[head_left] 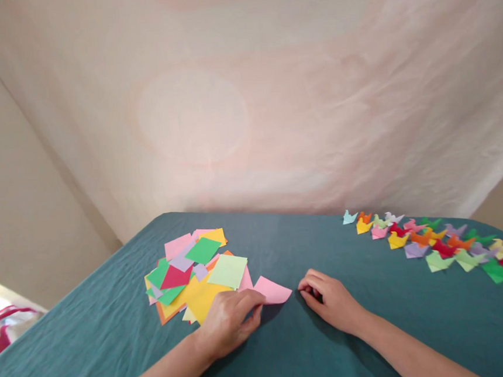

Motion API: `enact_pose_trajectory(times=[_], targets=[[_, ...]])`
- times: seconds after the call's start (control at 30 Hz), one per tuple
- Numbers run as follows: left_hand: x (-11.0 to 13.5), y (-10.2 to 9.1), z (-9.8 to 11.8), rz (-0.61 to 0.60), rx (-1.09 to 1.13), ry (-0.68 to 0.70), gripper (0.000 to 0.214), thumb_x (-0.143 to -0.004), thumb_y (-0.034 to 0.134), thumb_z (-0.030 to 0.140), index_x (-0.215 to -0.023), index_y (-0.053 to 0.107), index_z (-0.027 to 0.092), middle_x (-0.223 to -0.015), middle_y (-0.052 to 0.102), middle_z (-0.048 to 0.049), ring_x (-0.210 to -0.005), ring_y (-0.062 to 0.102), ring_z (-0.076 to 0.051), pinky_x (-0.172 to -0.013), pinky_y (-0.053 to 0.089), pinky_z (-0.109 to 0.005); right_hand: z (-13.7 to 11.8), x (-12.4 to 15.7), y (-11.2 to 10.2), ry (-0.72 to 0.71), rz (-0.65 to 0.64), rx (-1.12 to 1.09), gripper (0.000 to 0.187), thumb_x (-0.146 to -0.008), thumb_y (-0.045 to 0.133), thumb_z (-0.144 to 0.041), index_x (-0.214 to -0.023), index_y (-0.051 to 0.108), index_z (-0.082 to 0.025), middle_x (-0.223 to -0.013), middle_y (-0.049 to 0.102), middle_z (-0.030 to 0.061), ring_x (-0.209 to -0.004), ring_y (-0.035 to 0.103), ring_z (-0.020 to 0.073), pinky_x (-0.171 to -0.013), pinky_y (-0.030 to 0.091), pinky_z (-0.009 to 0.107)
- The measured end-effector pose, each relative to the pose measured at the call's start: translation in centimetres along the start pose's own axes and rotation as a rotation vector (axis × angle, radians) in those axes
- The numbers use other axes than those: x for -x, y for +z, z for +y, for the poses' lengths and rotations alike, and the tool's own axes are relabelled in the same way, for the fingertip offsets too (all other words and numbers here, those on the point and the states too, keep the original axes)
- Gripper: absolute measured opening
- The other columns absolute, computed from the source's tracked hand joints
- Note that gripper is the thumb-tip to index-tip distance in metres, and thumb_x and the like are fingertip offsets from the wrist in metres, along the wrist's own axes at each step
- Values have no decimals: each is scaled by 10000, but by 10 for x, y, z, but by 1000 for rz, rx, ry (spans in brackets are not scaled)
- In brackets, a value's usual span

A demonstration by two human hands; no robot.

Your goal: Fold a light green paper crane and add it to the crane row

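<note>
My left hand (pixel 235 321) pinches a pink sheet of paper (pixel 274 290) by its near left corner. The sheet is slightly curved, and its pointed right end rises off the cloth. Just right of that tip, my right hand (pixel 325 300) is closed with its fingers curled in, apart from the paper; I see nothing in it. Beside and beyond my left hand lies a loose pile of coloured paper sheets (pixel 199 296), with a pale green sheet (pixel 229 272) on top near the pink one.
Several rows of small folded paper birds (pixel 437 245) in many colours stand along the right side of the table. A dark green cloth (pixel 128 340) covers the table. Behind it hangs a pale fabric backdrop (pixel 280 110). A white and red bag (pixel 12 327) sits at the far left.
</note>
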State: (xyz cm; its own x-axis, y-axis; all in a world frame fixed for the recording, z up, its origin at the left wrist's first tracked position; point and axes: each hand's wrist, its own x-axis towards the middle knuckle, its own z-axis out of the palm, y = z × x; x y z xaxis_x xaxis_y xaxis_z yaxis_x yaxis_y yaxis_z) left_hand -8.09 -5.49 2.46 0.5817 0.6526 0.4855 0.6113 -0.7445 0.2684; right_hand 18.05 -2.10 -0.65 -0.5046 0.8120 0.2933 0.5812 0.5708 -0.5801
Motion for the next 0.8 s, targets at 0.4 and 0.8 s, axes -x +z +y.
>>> enact_pose_trajectory(times=[0.4, 0.8], targets=[[-11, 1, 2, 206, 792, -694, 267, -849, 481, 403, -865, 551, 146, -694, 588, -12, -617, 564, -121, -562, 465, -215, -5, 1, -1, 5, -29, -1, 121, -859, 486, -273, -924, 561, -204, -812, 557, 22, -704, 519, 153, -652, 401, 278], [-10, 10, 4, 50, 1049, -743, 301, -815, 548, 438, -881, 534, 145, -630, 557, 17, -578, 530, -105, -566, 442, -217, -21, 4, -9, 75, -90, -362, 246, -881, 467, -394, -998, 559, -197, -850, 607, 34, -756, 545, 168, -706, 431, 286]])
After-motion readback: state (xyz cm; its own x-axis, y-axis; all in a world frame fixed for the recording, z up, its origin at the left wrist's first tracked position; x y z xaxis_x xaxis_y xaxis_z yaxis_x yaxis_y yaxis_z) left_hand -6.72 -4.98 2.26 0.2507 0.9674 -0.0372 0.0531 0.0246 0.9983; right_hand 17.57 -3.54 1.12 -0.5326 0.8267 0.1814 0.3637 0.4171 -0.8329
